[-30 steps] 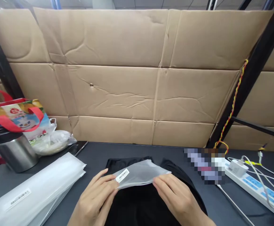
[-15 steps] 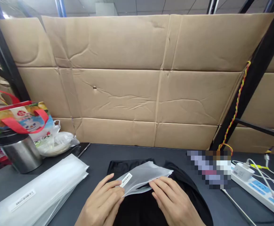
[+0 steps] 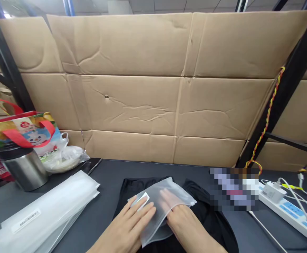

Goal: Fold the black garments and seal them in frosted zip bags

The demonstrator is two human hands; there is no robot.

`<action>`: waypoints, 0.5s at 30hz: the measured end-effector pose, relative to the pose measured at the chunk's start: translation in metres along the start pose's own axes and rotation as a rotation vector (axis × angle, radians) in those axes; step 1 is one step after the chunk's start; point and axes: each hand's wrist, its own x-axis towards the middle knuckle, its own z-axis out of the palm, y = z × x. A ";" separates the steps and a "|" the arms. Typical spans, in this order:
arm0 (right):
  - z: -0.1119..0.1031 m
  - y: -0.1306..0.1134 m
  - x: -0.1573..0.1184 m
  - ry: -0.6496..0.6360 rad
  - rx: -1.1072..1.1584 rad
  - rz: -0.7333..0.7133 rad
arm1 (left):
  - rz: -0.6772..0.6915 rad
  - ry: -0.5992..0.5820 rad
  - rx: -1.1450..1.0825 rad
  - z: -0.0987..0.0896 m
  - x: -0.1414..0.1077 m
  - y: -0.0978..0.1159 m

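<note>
Atop a black garment at six o'clock, the left hand and right hand lie spread, pressing a frosted plastic bag flat; its white label is unreadable.

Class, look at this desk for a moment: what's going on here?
A person is working with both hands on a frosted plastic bag lying on a black garment on a dark table. The left hand rests flat on the bag beside its white label, while the right hand has its fingers showing through the film. A stack of similar bags lies to the left.
</note>
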 end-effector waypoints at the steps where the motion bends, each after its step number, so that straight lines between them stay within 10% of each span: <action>1: 0.004 0.000 -0.001 0.013 0.004 0.003 | -0.055 -0.073 0.003 0.005 -0.001 -0.002; 6: -0.006 0.001 0.001 0.139 0.156 0.036 | -0.149 -0.138 -0.005 0.026 0.004 -0.019; 10: -0.019 0.002 0.003 0.268 0.194 -0.262 | -0.097 -0.063 0.073 0.021 0.017 -0.055; 15: 0.000 0.001 -0.005 0.036 0.189 -0.263 | -0.200 -0.020 0.139 0.000 0.008 -0.110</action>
